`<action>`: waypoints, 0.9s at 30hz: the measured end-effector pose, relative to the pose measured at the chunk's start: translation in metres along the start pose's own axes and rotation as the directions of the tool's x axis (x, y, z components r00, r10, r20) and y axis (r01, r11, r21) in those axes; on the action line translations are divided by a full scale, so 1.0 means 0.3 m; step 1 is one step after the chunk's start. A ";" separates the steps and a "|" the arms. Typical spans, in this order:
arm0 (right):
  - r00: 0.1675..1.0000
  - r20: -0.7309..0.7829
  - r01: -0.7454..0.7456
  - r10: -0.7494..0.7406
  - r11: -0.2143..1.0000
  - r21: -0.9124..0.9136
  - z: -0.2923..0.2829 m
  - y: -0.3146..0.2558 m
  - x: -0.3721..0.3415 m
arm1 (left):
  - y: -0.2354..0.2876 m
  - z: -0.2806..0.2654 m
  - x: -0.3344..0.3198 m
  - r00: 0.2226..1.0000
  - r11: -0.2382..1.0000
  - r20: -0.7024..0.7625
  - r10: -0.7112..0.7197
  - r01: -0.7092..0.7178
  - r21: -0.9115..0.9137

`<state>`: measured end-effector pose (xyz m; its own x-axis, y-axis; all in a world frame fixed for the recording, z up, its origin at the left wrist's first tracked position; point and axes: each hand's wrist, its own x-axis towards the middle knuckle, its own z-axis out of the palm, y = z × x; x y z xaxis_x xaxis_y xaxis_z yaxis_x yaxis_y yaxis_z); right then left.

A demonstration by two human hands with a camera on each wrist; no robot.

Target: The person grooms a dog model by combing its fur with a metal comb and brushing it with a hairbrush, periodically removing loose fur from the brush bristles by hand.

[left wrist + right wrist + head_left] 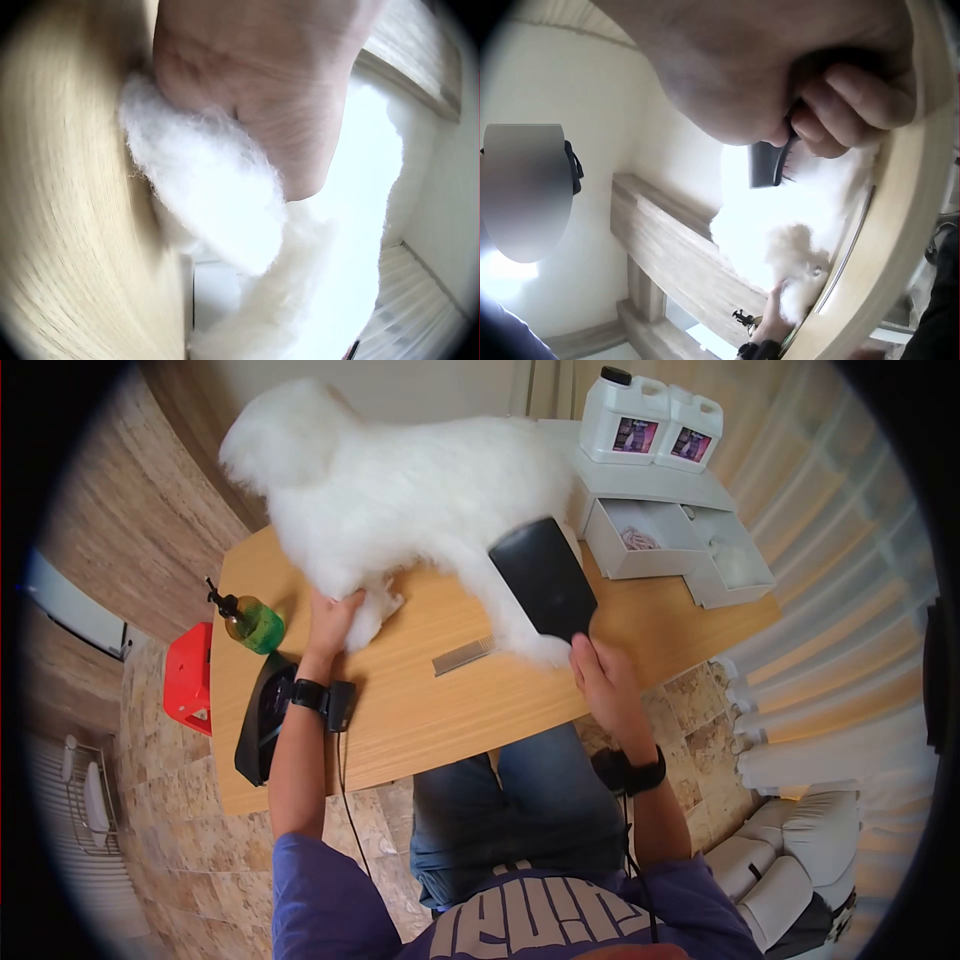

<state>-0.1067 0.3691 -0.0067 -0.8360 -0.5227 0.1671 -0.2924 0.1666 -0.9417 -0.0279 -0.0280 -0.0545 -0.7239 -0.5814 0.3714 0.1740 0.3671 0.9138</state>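
My right grip [607, 685] holds the brush [545, 578] near the rear of the dog [420, 485]; my left grip [332, 624] holds its foreleg [368, 628]; it stands on the wooden counter [400, 705]; tiled floor [175, 810] below, curtain [810, 590] at right.

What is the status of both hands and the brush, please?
Left hand gripping white leg. Right hand holding black brush. Comb on table between hands.

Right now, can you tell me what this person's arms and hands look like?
Short purple sleeves leave the forearms bare. The left hand and right hand are ungloved. Each wrist wears a black strap with a small dark device, and a thin dark cable hangs from each.
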 end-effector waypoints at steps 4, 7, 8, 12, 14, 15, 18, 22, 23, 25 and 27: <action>0.967 0.035 -0.252 0.250 0.967 0.042 -0.078 0.049 -0.174 | 0.004 0.005 -0.002 1.000 1.000 -0.003 -0.017 0.017 -0.011; 0.952 -0.001 -0.306 0.306 0.951 -0.038 -0.130 0.083 -0.277 | 0.023 0.002 -0.011 1.000 1.000 -0.008 -0.012 0.012 0.026; 0.947 -0.027 -0.321 0.320 0.943 -0.093 -0.149 0.099 -0.305 | 0.031 0.003 -0.013 1.000 0.999 0.004 -0.017 0.017 0.049; 0.935 -0.080 -0.353 0.347 0.932 -0.081 -0.226 0.148 -0.381 | -0.010 -0.013 0.005 0.999 0.998 0.007 0.036 -0.036 0.059; 0.863 -0.014 -0.466 0.504 0.807 0.362 -0.260 0.100 -0.414 | -0.039 -0.010 0.003 1.000 1.000 -0.011 0.024 -0.024 0.010; 0.851 -0.030 -0.482 0.524 0.803 0.351 -0.266 0.113 -0.429 | -0.073 -0.023 0.011 1.000 1.000 -0.004 -0.017 0.018 0.019; 0.842 0.011 -0.399 0.540 0.609 0.686 -0.268 0.139 -0.416 | -0.071 -0.028 0.014 0.999 0.998 0.026 0.038 -0.039 0.039; 0.902 0.198 -0.377 0.383 0.478 0.793 -0.247 0.118 -0.368 | -0.009 -0.010 0.003 0.999 0.996 0.026 0.040 -0.042 0.080; 0.900 0.201 -0.383 0.387 0.481 0.788 -0.235 0.104 -0.355 | -0.020 -0.007 0.002 0.999 0.996 0.021 0.033 -0.035 0.077; 0.912 0.255 -0.384 0.322 0.447 0.808 -0.211 0.080 -0.330 | -0.046 -0.014 0.011 0.999 0.997 -0.011 0.049 -0.048 0.064; 0.908 0.301 -0.407 0.291 0.448 0.796 -0.189 0.062 -0.304 | -0.048 -0.016 0.008 0.998 0.995 -0.024 0.052 -0.050 0.085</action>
<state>-0.0621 0.4673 -0.0229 -0.7046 -0.6779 -0.2098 0.5787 -0.3777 -0.7228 -0.0287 -0.0382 -0.0659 -0.6975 -0.5788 0.4225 0.1529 0.4558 0.8769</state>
